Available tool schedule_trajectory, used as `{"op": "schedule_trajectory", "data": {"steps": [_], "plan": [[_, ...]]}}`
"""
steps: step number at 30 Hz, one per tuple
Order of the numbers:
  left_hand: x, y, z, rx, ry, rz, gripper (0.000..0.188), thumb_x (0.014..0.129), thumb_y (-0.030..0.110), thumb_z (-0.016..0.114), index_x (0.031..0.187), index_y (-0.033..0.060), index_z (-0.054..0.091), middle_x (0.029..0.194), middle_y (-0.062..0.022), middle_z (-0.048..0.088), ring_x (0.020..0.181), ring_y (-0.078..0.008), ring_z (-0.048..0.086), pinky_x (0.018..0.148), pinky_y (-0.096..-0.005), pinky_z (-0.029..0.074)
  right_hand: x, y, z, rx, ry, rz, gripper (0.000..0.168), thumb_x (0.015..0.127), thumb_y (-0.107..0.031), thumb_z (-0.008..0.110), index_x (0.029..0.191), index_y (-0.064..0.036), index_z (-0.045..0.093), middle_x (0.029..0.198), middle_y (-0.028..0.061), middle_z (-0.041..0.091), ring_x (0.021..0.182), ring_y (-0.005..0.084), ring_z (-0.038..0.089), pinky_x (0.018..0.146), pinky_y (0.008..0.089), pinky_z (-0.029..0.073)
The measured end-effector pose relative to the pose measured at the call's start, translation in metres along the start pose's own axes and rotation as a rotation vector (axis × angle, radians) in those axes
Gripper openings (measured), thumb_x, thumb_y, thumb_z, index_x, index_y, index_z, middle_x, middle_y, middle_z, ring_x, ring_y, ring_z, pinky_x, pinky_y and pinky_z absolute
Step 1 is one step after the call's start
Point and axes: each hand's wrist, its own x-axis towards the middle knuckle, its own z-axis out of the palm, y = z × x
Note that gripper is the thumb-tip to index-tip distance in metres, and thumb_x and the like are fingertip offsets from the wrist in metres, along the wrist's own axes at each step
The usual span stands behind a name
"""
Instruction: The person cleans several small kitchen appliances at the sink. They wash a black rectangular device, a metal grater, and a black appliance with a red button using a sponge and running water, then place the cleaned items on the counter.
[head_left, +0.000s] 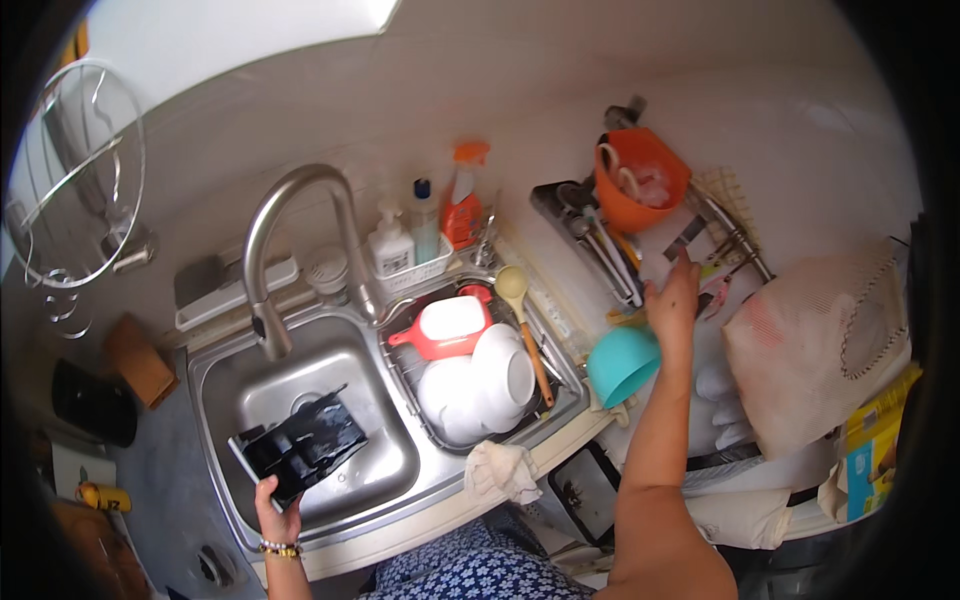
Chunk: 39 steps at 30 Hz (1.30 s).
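My left hand (277, 514) grips the near edge of a wet black plastic tray with compartments (315, 442), tilted over the left basin of the steel sink (390, 480). Far to the right, my right hand (673, 296) reaches past a turquoise bowl (622, 364). Its fingers are at a small dark flat object (684, 237); whether they grip it I cannot tell. Left of this hand lies a dark organizer tray (551, 196) with pens and tools. Behind stands an orange container (641, 180) with a pale item inside.
A steel faucet (259, 247) arches over the left basin. White bowls (502, 375), a red-handled dish (450, 326) and a wooden-handled ladle (525, 322) fill the drying rack. Bottles stand behind. A crumpled cloth (501, 472) hangs at the front edge; a mesh bag (810, 345) stands right.
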Motion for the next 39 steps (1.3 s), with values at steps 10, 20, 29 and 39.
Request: {"op": "schedule_trajectory", "data": {"steps": [10, 20, 29, 39], "plan": [[0.016, 0.013, 0.018, 0.130, -0.173, -0.040, 0.029, 0.075, 0.013, 0.055, 0.103, 0.0039, 0.054, 0.091, -0.0018, 0.059, 0.083, -0.0113, 0.056, 0.075, -0.0262, 0.045, -0.059, -0.092, -0.034, 0.369, 0.010, -0.164, 0.035, 0.074, -0.005, 0.061, 0.106, 0.000, 0.049, 0.099, 0.0181, 0.057, 0.087, 0.0350, 0.057, 0.077, 0.0372, 0.046], [0.000, 0.042, 0.032, 0.303, -0.348, 0.008, 0.041, 0.067, 0.004, 0.052, 0.107, -0.0008, 0.054, 0.094, -0.0028, 0.059, 0.084, -0.0098, 0.053, 0.079, -0.0240, 0.042, -0.245, -0.266, 0.090, 0.665, -0.779, -1.145, 0.023, 0.067, -0.006, 0.058, 0.089, -0.003, 0.056, 0.079, 0.0100, 0.060, 0.072, 0.0240, 0.062, 0.061, 0.0327, 0.051], [0.008, 0.036, 0.005, 0.245, -0.224, 0.022, 0.034, 0.069, 0.005, 0.053, 0.102, 0.0000, 0.056, 0.088, -0.0013, 0.060, 0.079, -0.0087, 0.053, 0.075, -0.0221, 0.042, -0.234, -0.292, 0.063, 0.688, -1.037, -1.199, 0.007, 0.065, -0.004, 0.056, 0.071, -0.003, 0.059, 0.074, 0.0115, 0.060, 0.069, 0.0282, 0.060, 0.062, 0.0374, 0.050], [0.007, 0.045, 0.009, 0.297, -0.272, 0.041, 0.037, 0.068, 0.007, 0.053, 0.104, -0.0005, 0.055, 0.090, -0.0025, 0.060, 0.080, -0.0099, 0.054, 0.075, -0.0225, 0.042, -0.243, -0.297, 0.068, 0.369, -0.870, -1.276, 0.005, 0.070, -0.007, 0.055, 0.072, -0.003, 0.057, 0.074, 0.0117, 0.057, 0.062, 0.0272, 0.061, 0.053, 0.0363, 0.050]]}}
